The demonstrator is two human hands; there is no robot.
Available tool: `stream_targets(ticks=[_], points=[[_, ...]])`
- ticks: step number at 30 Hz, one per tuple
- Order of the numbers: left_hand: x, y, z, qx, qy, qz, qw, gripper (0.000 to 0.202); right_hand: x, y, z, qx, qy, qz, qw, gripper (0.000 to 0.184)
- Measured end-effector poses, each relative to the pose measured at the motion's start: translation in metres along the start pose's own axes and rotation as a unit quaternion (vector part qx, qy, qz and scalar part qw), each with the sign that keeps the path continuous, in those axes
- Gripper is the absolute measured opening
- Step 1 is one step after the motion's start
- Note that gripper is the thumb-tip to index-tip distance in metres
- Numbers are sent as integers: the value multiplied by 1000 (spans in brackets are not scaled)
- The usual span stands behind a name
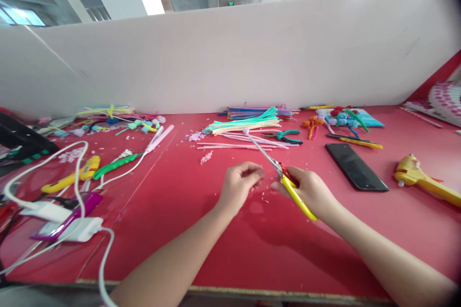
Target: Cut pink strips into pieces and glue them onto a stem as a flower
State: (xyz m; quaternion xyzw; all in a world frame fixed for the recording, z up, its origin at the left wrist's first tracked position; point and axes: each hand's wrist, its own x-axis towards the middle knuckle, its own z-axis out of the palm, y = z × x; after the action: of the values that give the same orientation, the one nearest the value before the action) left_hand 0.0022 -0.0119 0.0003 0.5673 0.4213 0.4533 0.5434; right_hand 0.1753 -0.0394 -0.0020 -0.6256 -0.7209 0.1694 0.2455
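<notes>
My right hand (310, 187) grips a pair of yellow-handled scissors (297, 199). Their long metal blades point away, up and left, toward the stems, and a bit of red shows near the pivot. Beside them, just left, my left hand (239, 183) is closed with its fingers curled and the thumb drawn in. Whether it pinches something small is too hard to see. Small pink trimmings lie on the red table under both hands. Beyond the blades lie pink pipe cleaners (230, 146) and a bundle of green and cream pipe cleaners (248, 123).
Teal-handled pliers (288, 135) lie behind the scissors. To the right are a black phone (355, 165), a yellow glue gun (425, 177) and orange fuzzy pieces (312, 125). On the left are white cables, a purple device (68, 218) and a green-handled tool (117, 165). A white partition (230, 57) stands behind.
</notes>
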Motion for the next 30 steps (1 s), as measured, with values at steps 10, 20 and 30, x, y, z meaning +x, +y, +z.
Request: stream_targets(ticks=[10,20,30], points=[[11,5,-13,-178,101,19,979,11,-2,0,5,-153,18,-30,988,26],[10,5,-13,-193,102,31,975,8,-1,5,7,-173,9,-40,984,29],[10,6,-13,-197,102,28,975,9,-2,6,7,-180,1,-38,983,28]])
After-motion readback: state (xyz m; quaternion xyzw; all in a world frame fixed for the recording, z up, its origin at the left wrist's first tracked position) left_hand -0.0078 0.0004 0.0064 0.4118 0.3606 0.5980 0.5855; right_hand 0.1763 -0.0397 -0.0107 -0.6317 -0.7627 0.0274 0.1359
